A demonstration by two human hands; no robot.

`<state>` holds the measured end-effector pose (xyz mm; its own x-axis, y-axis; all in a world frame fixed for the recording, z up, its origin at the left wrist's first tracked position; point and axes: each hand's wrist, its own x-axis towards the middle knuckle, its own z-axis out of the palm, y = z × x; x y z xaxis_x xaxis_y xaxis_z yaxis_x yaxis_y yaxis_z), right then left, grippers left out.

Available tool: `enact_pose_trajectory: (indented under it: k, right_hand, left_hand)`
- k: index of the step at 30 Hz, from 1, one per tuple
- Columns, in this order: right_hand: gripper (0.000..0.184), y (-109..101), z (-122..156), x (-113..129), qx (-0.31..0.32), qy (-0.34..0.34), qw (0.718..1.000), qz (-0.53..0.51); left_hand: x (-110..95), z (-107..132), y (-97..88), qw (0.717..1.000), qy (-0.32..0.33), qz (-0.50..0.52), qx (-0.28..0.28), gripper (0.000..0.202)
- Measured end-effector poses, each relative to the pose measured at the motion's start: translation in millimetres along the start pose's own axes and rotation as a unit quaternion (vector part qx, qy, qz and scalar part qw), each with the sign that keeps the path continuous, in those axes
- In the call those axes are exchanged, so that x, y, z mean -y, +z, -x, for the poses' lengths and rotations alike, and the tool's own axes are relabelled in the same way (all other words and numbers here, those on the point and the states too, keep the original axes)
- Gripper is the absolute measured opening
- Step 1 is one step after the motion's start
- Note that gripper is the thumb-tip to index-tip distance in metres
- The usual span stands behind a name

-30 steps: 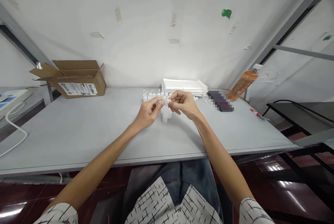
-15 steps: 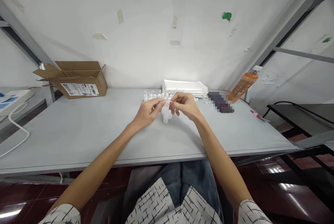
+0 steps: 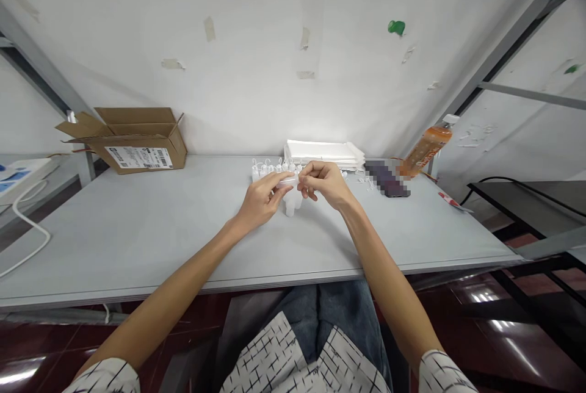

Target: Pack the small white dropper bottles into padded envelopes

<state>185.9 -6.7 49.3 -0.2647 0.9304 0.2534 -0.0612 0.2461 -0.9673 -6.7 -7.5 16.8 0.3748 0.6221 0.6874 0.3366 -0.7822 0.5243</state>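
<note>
My left hand (image 3: 262, 201) and my right hand (image 3: 324, 185) meet above the table, and a small translucent plastic bottle (image 3: 288, 180) lies level between them. My left fingers grip its body, while my right fingertips pinch its far end. Just below it stands a cluster of white plastic bottles (image 3: 290, 202), partly hidden by my fingers. Behind my hands, a row of small white dropper bottles (image 3: 270, 168) stands on the light grey table (image 3: 137, 240).
A stack of white sheets or bags (image 3: 324, 154) sits at the table's back edge. To the right lie a pixelated phone (image 3: 387, 178) and an orange drink bottle (image 3: 428, 149). An open cardboard box (image 3: 130, 140) stands at back left, and a white cable (image 3: 27, 228) runs beyond the left edge.
The translucent bottle now lies more level and slightly higher between my fingertips. My hands have shifted only a little, and the view has moved slightly.
</note>
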Motion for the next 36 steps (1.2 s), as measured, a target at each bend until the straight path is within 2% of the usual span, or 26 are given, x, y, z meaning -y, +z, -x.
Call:
enact_pose_trajectory:
  k: [8,16,23,36]
  right_hand:
    - [0.028,2.2,1.0,-0.1,0.017,-0.007,0.999,-0.026]
    - [0.026,0.8,3.5,1.0,0.026,-0.022,0.999,-0.017]
    - [0.027,2.8,1.8,-2.9,0.009,-0.021,1.000,-0.003]
    - [0.027,4.6,1.6,-1.9,-0.014,-0.014,1.000,0.002]
  left_hand:
    - [-0.5,-1.1,-1.4,1.000,-0.017,0.009,-0.010,0.031]
    - [-2.6,-0.9,-1.4,0.998,-0.038,0.037,-0.017,0.033]
    - [0.5,0.4,0.2,0.998,-0.059,0.028,-0.008,0.034]
    - [1.8,-0.6,-1.3,1.000,0.000,-0.005,0.006,0.029]
